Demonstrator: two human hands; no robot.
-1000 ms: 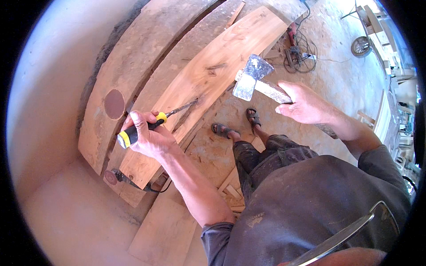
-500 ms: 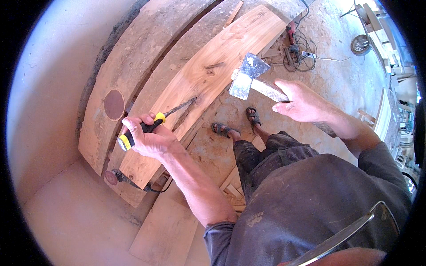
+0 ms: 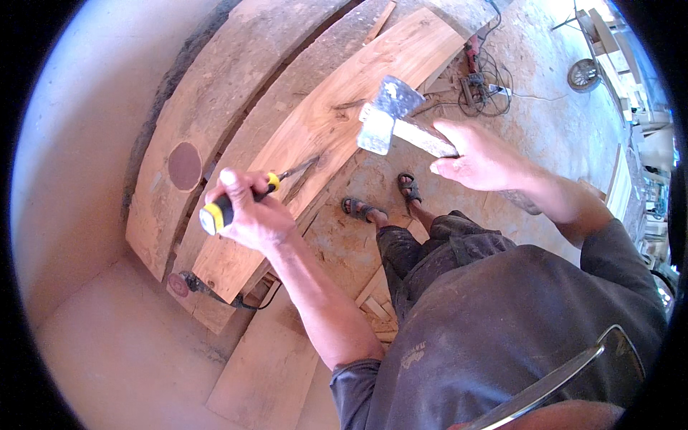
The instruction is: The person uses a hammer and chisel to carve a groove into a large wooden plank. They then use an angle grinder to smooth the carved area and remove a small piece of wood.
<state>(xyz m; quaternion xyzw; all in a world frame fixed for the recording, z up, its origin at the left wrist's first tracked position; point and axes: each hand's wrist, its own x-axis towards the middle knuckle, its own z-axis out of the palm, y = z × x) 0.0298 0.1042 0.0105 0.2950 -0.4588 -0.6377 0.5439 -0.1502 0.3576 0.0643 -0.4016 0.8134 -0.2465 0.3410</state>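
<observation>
My left hand (image 3: 261, 218) is closed around the yellow-and-black handle of a chisel (image 3: 217, 214). The chisel's dark blade slants down to the plank (image 3: 408, 54), its tip at or close to a dark knot or crack in the wood. In my right hand (image 3: 479, 158) is a hatchet (image 3: 395, 99), gripped by its pale, worn handle. The hatchet head is raised over the plank's near edge, apart from the chisel. Another dark crack (image 3: 350, 104) shows farther up the plank.
Under the plank lies a rough bench of thick boards (image 3: 188, 107). A brown sanding disc (image 3: 185, 167) rests on it, and an angle grinder (image 3: 197, 284) lies at its left end. A red power tool (image 3: 472, 61) with tangled cable (image 3: 489, 97) is on the floor at right.
My left hand has shifted slightly right, and the chisel's handle has tilted, its butt turning more toward me. The hatchet has moved a little left and away from me with my right hand.
</observation>
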